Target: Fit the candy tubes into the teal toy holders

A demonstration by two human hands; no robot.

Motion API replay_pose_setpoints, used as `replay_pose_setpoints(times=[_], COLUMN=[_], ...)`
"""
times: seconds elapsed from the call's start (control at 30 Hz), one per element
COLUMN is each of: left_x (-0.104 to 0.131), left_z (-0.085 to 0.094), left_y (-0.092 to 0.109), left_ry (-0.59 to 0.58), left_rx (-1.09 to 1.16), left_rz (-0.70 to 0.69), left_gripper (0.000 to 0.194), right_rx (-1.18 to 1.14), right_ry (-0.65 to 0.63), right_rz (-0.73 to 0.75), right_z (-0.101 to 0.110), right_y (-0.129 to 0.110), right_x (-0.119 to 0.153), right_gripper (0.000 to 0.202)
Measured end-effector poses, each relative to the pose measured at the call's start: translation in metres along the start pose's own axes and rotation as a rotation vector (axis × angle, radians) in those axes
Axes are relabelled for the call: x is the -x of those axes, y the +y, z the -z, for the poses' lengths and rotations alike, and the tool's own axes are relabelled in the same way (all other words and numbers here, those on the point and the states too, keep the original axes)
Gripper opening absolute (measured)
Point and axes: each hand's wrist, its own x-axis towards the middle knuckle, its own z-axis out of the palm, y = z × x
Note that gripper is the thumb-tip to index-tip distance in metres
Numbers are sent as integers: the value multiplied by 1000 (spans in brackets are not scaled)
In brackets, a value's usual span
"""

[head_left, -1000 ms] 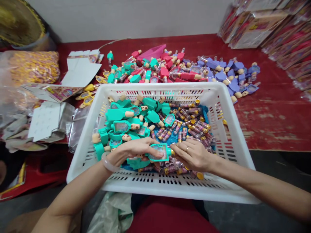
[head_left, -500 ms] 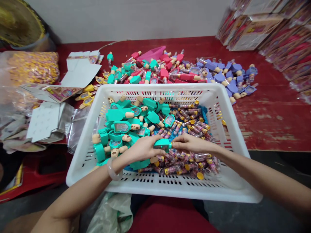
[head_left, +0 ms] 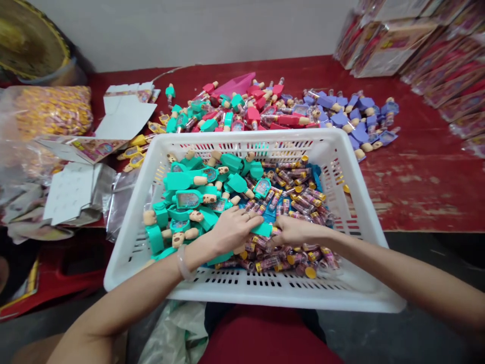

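Green case (head_left: pixel 262 229): mid-frame above the basket, spanning both hands; its plain side now faces up, where its clear window showed a second ago.
Left hand (head_left: pixel 235 228): fingers wrapped over the case, covering more of it than before.
Right hand (head_left: pixel 294 231): from a fingertip pinch to a curled grip, apparently closed on a small tube (head_left: pixel 277 231), mostly hidden.
Meaning: work seems centred on the joint between case and tube.
White basket (head_left: pixel 288 298): green pieces (head_left: pixel 184 180) left, loose tubes (head_left: pixel 303 205) right.
Red counter (head_left: pixel 420 177): worn paint; purple pieces (head_left: pixel 339 120) upper right of centre.
Room: grey wall (head_left: pixel 212 33) across the top.
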Motion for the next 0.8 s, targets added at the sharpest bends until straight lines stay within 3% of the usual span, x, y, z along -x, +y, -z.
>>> replay_pose_setpoints(times=[0.03, 0.1, 0.17, 0.2, 0.27, 0.3, 0.4, 0.5, 0.57, 0.7, 0.8], left_x=[-1, -2, -1, -1, 1, 2, 4, 5, 5, 8, 6], left_z=[0, 2, 4, 4, 3, 2, -1, -2, -2, 5, 26], left_y=[-1, -5, -9, -10, -11, -10, -7, -5, -6, -9, -15], left_ry=[12, -4, -107, -170, -229, -206, -80, -95, -129, -268, -293], left_rx=[5, 127, 366, 486, 597, 562, 262, 63, 23, 87, 317], left_rz=[35, 172, 266, 268, 233, 223, 187, 117, 121, 219, 374], left_gripper=[29, 28, 33, 37, 41, 42, 43, 41, 42, 46, 45], right_rx=[53, 310, 581, 667, 718, 698, 529, 357, 365, 554, 595], right_ry=[52, 303, 525, 562, 518, 482, 340, 180, 139, 180, 395], right_rz=[-8, -4, 40, 61, 56, 30, -42, -60, -81, -103, -142], right_z=[2, 2, -1, -4, -8, -10, -9, -7, -6, 6, 29], right_y=[-1, -3, -5, -5, -4, -3, -1, -1, -2, 4, 16], right_x=[-1, -2, -2, -1, 1, 2, 1, -3, -6, -3, 6], right_gripper=[26, 14, 11, 13, 15, 15, 23, 31, 29, 23, 44])
